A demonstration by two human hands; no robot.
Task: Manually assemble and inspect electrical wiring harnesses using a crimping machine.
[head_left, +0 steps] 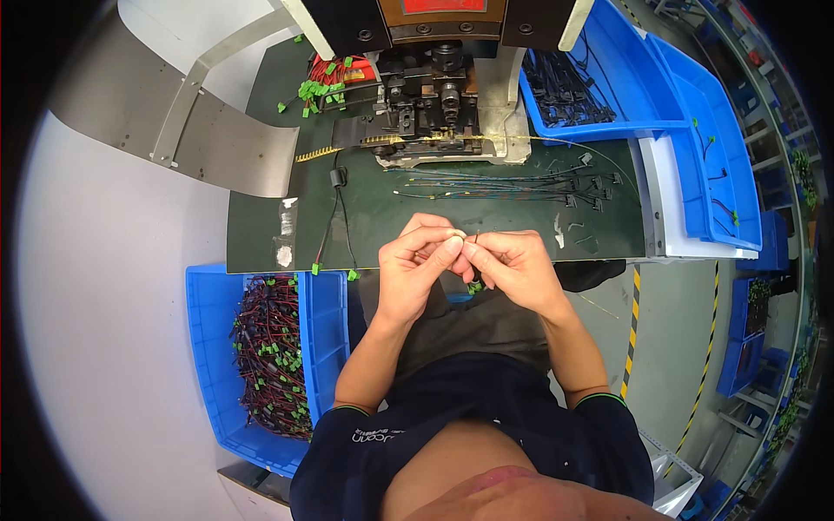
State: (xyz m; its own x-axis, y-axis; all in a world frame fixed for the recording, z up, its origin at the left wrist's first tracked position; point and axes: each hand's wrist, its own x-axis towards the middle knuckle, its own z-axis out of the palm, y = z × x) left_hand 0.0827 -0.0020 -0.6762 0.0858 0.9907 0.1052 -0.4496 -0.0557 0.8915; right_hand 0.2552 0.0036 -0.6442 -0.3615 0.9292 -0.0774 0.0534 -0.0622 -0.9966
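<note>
My left hand (421, 260) and my right hand (519, 267) meet at the table's front edge, fingertips pinched together. Between them they hold a thin wire lead, mostly hidden by the fingers; a dark bit of wire (477, 235) pokes up at the right fingertips. A green connector (474, 286) hangs just under the hands, seemingly on the same lead. Beyond the hands, several dark wires with black connectors (573, 184) lie side by side on the green tabletop (486, 224). To the left lies a wire lead with a black block (338, 177) and green connectors at its near ends.
A crimping machine (443, 104) stands at the back, with a yellow terminal strip (317, 154) running through it. Red wires with green connectors (321, 85) are heaped beside it. Blue bins hold black leads (565, 91) at right and red-black leads (271, 356) at lower left.
</note>
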